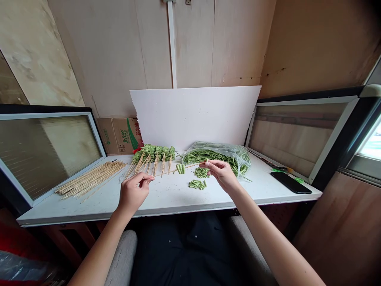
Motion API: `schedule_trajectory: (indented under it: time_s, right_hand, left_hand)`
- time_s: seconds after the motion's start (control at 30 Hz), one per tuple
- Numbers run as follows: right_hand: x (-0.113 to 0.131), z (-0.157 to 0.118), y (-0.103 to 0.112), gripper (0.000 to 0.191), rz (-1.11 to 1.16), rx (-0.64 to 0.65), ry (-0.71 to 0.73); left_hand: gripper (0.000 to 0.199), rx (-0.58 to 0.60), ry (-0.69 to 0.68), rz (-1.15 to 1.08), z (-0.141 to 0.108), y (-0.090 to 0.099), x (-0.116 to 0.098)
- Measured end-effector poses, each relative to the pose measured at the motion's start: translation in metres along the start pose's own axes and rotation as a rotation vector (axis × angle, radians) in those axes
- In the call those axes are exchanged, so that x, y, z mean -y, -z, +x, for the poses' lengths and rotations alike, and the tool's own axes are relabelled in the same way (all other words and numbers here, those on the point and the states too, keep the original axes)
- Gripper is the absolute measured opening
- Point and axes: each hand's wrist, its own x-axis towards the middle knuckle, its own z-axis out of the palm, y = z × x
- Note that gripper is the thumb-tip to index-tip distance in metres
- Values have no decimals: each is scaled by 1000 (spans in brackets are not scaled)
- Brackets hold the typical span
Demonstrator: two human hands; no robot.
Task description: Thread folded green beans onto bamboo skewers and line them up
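My left hand [135, 192] pinches the near end of a thin wooden skewer [165, 173], which slants up to the right above the table. At its far end, my right hand [220, 173] closes its fingertips on a small green bean piece [206, 160]. Several cut bean pieces [180, 169] appear beside the skewer, left of my right hand. Two small heaps of cut beans lie between my hands, one nearer [197, 184] and one farther [201, 172]. Behind my left hand, filled bean skewers [154, 154] are stacked with their sticks pointing toward me.
Bare skewers [91, 179] are spread on the white table [175, 202] at the left. Long beans in a clear plastic bag [217, 153] lie at the back. A black phone [290, 182] rests at the right. A white board [196, 115] and a cardboard box [119, 135] stand behind.
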Motion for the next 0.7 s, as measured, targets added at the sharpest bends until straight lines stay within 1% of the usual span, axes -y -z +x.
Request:
schedule_trajectory:
  time_s: [0.13, 0.3, 0.53, 0.7]
  right_hand:
    - [6, -2, -2, 28, 47, 12, -11]
    - [2, -1, -3, 28, 84, 7, -11]
    - [-4, -4, -19, 33, 158, -75, 26]
    - [-5, -8, -27, 33, 157, -114, 57]
  left_hand:
    - [15, -6, 25, -46, 1, 1, 1]
    - [16, 6, 50, -69, 0, -1, 2]
    - [19, -43, -12, -19, -2, -4, 1]
    - [23, -50, -31, -4, -4, -6, -1]
